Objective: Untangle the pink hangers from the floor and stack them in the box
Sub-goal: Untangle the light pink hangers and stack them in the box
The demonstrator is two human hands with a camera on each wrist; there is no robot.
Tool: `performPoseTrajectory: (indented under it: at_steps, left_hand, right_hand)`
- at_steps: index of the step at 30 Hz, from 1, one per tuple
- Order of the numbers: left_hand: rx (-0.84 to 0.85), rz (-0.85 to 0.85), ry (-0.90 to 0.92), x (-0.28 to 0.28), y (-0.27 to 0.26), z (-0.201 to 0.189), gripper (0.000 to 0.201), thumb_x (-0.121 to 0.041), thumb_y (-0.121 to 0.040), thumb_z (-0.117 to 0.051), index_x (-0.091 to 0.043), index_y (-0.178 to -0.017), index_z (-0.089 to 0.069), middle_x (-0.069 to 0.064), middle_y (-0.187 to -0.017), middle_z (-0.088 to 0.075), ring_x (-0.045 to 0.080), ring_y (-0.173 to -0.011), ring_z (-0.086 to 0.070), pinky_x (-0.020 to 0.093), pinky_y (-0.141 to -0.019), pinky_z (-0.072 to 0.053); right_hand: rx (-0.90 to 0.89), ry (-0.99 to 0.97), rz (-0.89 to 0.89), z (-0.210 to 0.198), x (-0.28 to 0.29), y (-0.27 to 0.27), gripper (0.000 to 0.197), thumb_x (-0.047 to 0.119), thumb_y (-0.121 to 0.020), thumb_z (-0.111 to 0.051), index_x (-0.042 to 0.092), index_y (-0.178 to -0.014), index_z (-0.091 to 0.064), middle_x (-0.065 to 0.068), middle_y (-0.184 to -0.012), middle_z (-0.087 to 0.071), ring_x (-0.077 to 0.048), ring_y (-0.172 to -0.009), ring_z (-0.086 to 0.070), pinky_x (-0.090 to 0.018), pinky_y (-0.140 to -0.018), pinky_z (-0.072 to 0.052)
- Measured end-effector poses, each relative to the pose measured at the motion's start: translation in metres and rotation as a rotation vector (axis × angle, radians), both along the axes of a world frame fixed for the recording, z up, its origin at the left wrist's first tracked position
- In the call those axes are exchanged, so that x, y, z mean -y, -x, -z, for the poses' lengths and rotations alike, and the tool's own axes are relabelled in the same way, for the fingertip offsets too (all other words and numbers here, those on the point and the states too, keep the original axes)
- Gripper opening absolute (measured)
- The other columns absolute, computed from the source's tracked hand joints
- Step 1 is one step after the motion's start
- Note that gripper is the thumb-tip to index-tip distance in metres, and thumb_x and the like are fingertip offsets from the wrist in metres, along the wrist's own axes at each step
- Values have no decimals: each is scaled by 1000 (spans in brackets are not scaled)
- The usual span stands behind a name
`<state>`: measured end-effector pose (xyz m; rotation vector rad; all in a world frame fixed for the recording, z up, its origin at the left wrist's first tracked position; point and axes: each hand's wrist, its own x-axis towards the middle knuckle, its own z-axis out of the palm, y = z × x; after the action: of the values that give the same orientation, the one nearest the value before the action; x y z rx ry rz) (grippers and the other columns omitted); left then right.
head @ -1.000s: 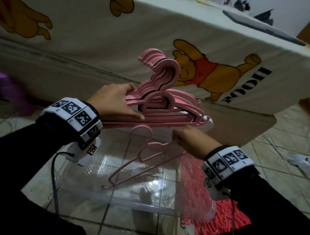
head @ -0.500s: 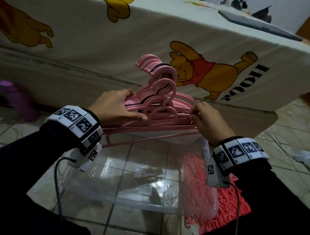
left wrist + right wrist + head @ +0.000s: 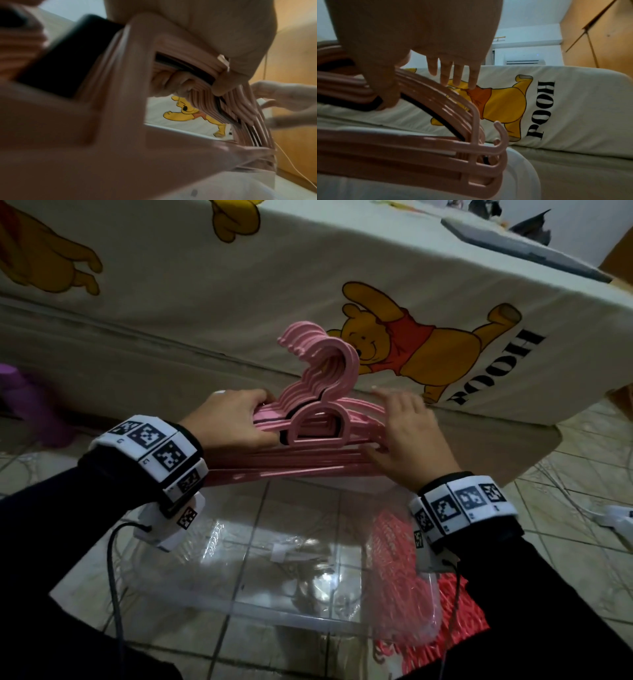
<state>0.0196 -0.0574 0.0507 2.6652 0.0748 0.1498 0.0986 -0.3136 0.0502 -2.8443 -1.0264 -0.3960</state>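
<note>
A thick stack of pink hangers (image 3: 318,436), hooks pointing up, is held level over the far rim of a clear plastic box (image 3: 239,609) on the tiled floor. My left hand (image 3: 263,419) grips the stack at its left by the necks, thumb on the near side and fingers curled behind it. In the left wrist view, the hangers (image 3: 120,94) fill the frame, blurred, in the left hand (image 3: 197,83). My right hand (image 3: 400,426) lies on the stack's right shoulder. In the right wrist view, that right hand (image 3: 423,92) has straight fingers, its thumb touching the hangers (image 3: 419,143).
A bed with a cartoon-bear sheet (image 3: 411,302) stands right behind the box. A red ribbed item (image 3: 459,614) lies on the floor at the box's right. A purple object (image 3: 24,398) sits at far left, a white cable piece (image 3: 616,518) at far right.
My right hand brought a single hanger up from over the box onto the stack, then let go and laid itself on the stack's right side. The left hand kept its grip.
</note>
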Motion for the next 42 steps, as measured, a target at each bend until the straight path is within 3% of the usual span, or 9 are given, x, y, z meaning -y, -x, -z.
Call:
performPoseTrajectory:
  at_steps: [4,6,9,14,19,23,27,37,42]
  left_hand:
    - [-20,60,42,5,0,7,67,-62,-47,-43,-27,-102,-61,-8,-88,-65,16,-85,-60,30,-77,-46]
    - [-65,77,89,7,2,10,53,-55,-52,-49,-31,-99,-59,-13,-83,-64,11,-81,-61,27,-72,-47]
    - [-136,102,71,8,2,14,37,-45,-57,-54,-35,-92,-55,-14,-79,-63,10,-76,-60,24,-66,-44]
    - [-301,139,-77,3,-3,26,51,-45,-61,-51,-26,-108,-56,-2,-100,-64,23,-92,-60,36,-83,-48]
    - [-450,201,-103,2,-9,51,14,-23,-86,-60,-25,-95,-50,2,-97,-61,24,-92,-58,28,-74,-40]
    - [-488,247,-242,-4,-10,73,34,-21,-87,-57,-18,-120,-49,8,-113,-64,26,-99,-60,29,-81,-45]
    - [-578,212,-435,-16,-11,88,46,-25,-80,-65,-20,-121,-45,9,-117,-62,26,-105,-60,29,-81,-46]
    - [-601,258,-588,-10,-19,123,24,-19,-90,-57,-17,-114,-55,10,-112,-63,28,-104,-60,26,-75,-39]
    - [-587,373,-584,-1,-33,136,18,-10,-84,-58,-16,-100,-63,7,-98,-69,27,-95,-66,30,-75,-47]
  right_hand:
    - [-147,-3,16,15,-4,-5,77,15,-79,-66,13,-146,-26,-8,-151,-32,-25,-141,-27,-40,-113,-24]
    - [-157,-59,12,19,-6,-9,57,10,-80,-62,15,-134,-43,-9,-134,-51,-28,-123,-47,-35,-93,-37]
    - [-134,31,36,23,-7,-10,25,12,-87,-51,14,-112,-56,-11,-104,-65,-33,-94,-60,-34,-67,-36]
    - [-257,115,-11,39,-10,-4,11,15,-88,-56,13,-98,-54,-14,-90,-63,-36,-84,-60,-38,-67,-48]
    - [-334,197,16,65,-13,2,16,14,-88,-58,13,-103,-63,-17,-94,-65,-36,-89,-63,-38,-73,-50]
    - [-423,240,48,77,-12,3,16,12,-88,-56,12,-99,-67,-18,-93,-65,-36,-89,-63,-35,-74,-47]
    - [-497,250,96,82,-8,1,19,18,-89,-58,11,-104,-67,-19,-99,-65,-36,-93,-62,-34,-77,-46]
    - [-757,358,160,137,-11,15,32,20,-74,-77,6,-101,-69,-16,-99,-70,-30,-92,-67,-26,-64,-40]
    - [-834,296,224,183,-10,12,23,25,-77,-69,7,-91,-69,-15,-91,-71,-29,-88,-69,-32,-70,-52]
